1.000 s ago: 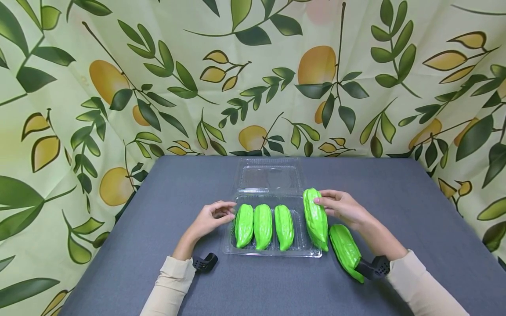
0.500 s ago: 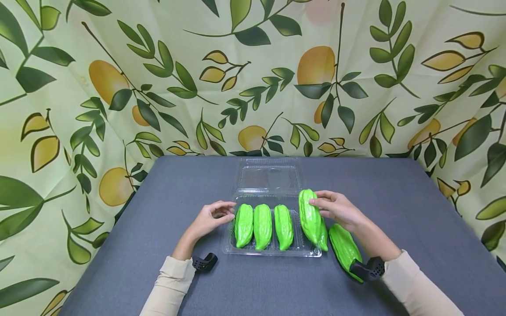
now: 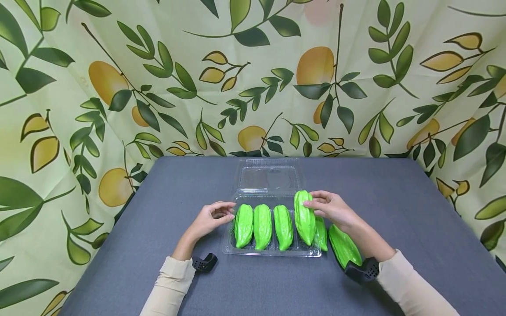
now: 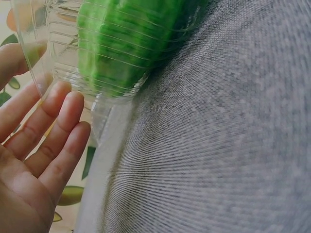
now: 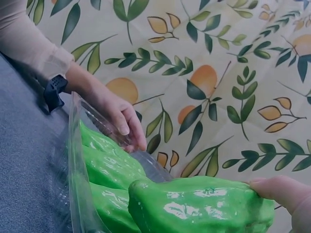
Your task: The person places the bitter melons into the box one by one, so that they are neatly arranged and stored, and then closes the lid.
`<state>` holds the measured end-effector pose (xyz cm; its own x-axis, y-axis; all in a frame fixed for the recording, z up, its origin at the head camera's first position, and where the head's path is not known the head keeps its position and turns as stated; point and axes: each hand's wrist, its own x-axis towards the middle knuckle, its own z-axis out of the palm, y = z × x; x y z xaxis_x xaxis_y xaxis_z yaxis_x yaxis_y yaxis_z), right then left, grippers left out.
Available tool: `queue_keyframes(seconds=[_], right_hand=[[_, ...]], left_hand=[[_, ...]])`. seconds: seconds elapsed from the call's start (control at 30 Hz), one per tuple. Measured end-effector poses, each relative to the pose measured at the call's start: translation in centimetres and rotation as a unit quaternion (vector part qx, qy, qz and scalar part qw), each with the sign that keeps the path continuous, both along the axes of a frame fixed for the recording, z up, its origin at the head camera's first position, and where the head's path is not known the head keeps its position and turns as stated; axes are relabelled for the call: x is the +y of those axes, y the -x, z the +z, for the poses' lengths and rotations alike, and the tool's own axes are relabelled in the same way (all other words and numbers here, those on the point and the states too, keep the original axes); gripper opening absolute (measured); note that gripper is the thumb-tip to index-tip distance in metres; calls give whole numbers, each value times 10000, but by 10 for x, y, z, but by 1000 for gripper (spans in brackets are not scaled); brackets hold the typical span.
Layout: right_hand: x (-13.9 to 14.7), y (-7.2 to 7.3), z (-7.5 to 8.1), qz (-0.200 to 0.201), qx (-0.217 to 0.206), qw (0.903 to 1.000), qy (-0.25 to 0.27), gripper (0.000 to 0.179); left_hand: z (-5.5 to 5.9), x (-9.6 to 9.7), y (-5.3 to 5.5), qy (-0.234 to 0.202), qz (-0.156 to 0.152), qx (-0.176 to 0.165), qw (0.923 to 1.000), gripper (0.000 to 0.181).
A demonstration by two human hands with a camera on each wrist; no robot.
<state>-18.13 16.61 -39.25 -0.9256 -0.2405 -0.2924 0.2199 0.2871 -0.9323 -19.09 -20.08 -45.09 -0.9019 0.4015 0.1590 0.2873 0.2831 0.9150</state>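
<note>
My right hand (image 3: pixel 334 210) grips a glossy, ridged green bitter melon (image 3: pixel 303 221) near its top, thumb on the near side. This melon hangs tip-down over the right end of an open clear plastic box (image 3: pixel 272 253). Inside the box three more bitter melons (image 3: pixel 262 226) lie side by side. At the box's left edge is my left hand (image 3: pixel 209 219), fingers loosely bent and holding no melon. In the left wrist view its fingertips (image 4: pixel 73 102) are against or very near the clear wall; contact is hard to tell.
Just right of the box lies a bitter melon (image 3: pixel 322 237), partly hidden by the held one. Another melon (image 3: pixel 344 248) rests farther right, under my right wrist. The box's clear lid (image 3: pixel 270 175) lies folded back on the grey table (image 3: pixel 189 184). A leaf-patterned cloth (image 3: pixel 253 87) hangs behind.
My right hand has moved left with the bitter melon, from the box's right edge to above its right end, uncovering the melon beside the box. My left hand has stayed put.
</note>
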Motion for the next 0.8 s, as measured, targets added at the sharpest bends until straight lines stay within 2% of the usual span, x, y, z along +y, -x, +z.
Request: queue_keyframes(seconds=[0.8], right_hand=[[-7, 1, -3, -74, 685, 9964, -499, 57]], left_hand=[[0, 0, -1, 42, 32, 35, 10000, 36]])
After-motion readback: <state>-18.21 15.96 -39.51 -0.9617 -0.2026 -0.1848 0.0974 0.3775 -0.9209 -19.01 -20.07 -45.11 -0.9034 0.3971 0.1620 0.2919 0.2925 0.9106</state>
